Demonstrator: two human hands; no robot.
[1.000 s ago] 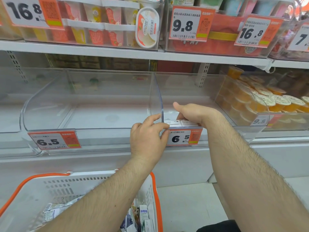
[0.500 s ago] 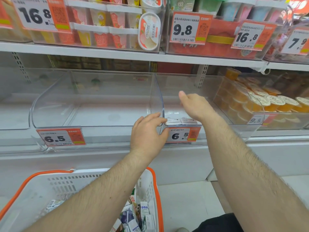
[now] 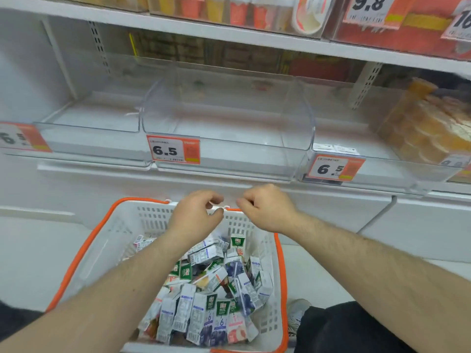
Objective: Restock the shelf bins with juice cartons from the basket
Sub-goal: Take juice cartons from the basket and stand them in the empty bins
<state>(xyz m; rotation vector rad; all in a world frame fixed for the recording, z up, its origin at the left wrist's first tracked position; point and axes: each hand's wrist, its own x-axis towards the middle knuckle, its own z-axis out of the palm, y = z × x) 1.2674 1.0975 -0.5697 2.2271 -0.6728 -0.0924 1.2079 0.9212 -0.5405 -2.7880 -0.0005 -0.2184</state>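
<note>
Both hands are hovering side by side, the left hand [image 3: 195, 216] and right hand [image 3: 267, 208] each loosely curled, holding nothing. Beneath them the small printed juice cartons [image 3: 209, 296] are lying heaped in the white orange-rimmed plastic basket [image 3: 102, 253]; beyond them the clear plastic shelf bins [image 3: 229, 138] are sitting.

left hand [image 3: 195, 216], right hand [image 3: 267, 208], fingers loosely curled

Orange jelly cups [image 3: 428, 128] in right bin, red boxes [image 3: 407, 29] on upper shelf, grey shoe [image 3: 297, 317]
</note>
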